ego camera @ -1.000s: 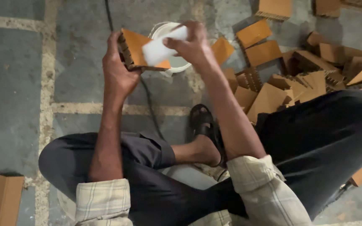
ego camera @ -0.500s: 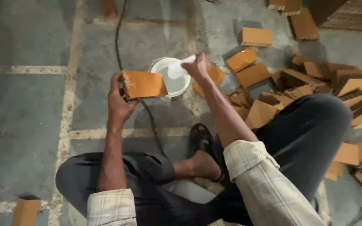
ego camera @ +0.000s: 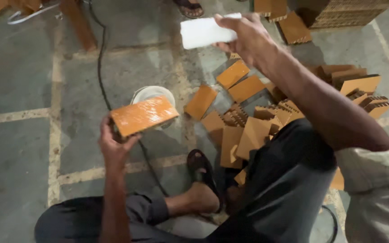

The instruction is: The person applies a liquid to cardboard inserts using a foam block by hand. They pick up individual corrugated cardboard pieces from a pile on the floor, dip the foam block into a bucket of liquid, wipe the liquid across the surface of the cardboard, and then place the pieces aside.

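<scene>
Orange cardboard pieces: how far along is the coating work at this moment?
Looks done: the orange piece in the left hand glistens wet across its top face. In hand: the right hand holds a white block lifted well above the white bowl. Left: a pile of dry-looking orange pieces lies on the floor beside the knee.

— Where's my left hand (ego camera: 113, 146)?
— Low and close in, forearm rising straight from the knee, fingers (ego camera: 106, 135) curled shut in a grip, thumb hooked over the near edge.
— And my right hand (ego camera: 248, 38)?
— Raised high and far out, arm stretched diagonally away, wrist bent, fingers clamped closed, sleeve rolled at the elbow.
</scene>
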